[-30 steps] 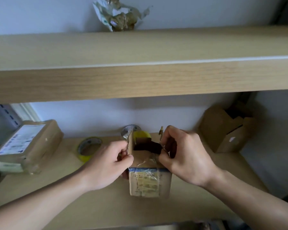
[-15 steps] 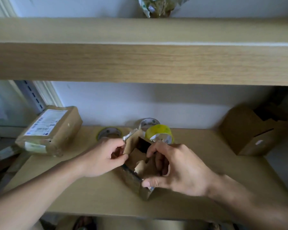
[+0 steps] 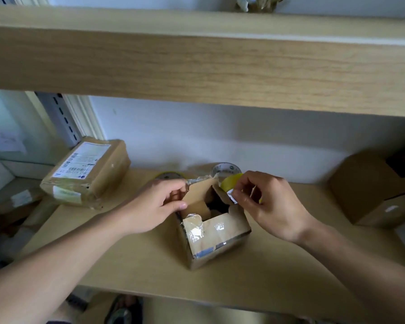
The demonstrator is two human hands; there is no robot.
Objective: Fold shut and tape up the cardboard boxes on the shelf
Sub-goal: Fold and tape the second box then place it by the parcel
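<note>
- Our left hand (image 3: 160, 204) curls its grip round the left flap of the small open box (image 3: 214, 226), thumb and fingers pinching the cardboard edge.
- Our right hand (image 3: 267, 204) holds a narrow grip, thumb and forefinger pinching a white scrap at the box's right flap.
- The box stands on the shelf (image 3: 138, 265) between both hands, flaps up, old tape on its front.
- A yellow tape roll (image 3: 230, 183) sits just behind it; a labelled parcel (image 3: 87, 171) lies far left.

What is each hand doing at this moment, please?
Left hand: grips the left flap of the small cardboard box.
Right hand: pinches the box's right flap between thumb and fingers.
</note>
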